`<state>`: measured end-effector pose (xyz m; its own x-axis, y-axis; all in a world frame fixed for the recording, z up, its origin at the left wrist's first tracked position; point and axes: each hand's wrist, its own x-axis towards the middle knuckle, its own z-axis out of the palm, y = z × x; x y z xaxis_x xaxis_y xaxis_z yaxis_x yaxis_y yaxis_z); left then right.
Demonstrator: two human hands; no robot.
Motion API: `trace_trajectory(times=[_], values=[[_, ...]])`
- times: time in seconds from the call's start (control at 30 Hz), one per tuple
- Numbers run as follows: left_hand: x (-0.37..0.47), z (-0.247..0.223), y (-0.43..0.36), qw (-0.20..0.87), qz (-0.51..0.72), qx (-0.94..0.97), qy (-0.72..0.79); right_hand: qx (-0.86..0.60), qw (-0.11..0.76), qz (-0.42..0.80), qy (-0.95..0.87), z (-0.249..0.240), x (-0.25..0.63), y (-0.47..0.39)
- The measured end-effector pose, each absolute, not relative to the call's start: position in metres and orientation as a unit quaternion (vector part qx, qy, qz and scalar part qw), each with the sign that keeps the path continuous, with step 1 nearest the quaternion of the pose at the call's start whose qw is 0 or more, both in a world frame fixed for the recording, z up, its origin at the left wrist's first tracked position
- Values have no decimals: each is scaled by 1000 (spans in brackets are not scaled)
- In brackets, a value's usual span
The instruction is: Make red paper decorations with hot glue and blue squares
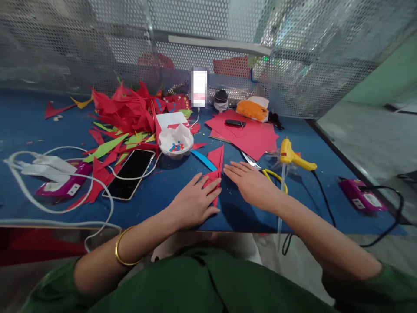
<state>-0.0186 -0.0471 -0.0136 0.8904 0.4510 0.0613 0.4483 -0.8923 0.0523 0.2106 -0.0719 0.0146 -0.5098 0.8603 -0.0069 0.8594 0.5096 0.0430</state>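
Note:
A folded piece of red paper (pixel 216 157) lies on the blue table in front of me. My left hand (pixel 194 202) rests over its near part, fingers spread and lying flat. Just right of the paper is my right hand (pixel 249 181), its fingers stretched out and holding nothing. A blue paper strip (pixel 204 160) touches the red paper's left side. Beyond my right hand are scissors with yellow handles (pixel 275 176), partly hidden by that hand. A white paper-lined bowl (pixel 176 150) with small coloured bits stands further left.
Red sheets (pixel 250 137) lie stacked at the back, a black cutter-like object (pixel 235 123) on top. A yellow glue gun (pixel 295 158) stands right. Left are a phone (pixel 132 174), cables, a purple power strip (pixel 70 182) and a red paper heap (pixel 127 108). A mesh panel (pixel 124 52) borders the back.

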Motion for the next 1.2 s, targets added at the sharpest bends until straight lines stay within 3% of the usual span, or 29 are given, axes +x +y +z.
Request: trace_trajectory(times=[0.3,0.93,1.2], values=[[-20,-19,-48,19,40,971,236,467,47,32,882,-17,210,-20],[-26,-10,-48,150,10,951,271,512,64,64,854,-11,213,36],[-26,-22,-49,142,44,951,270,518,71,79,849,-12,212,46]])
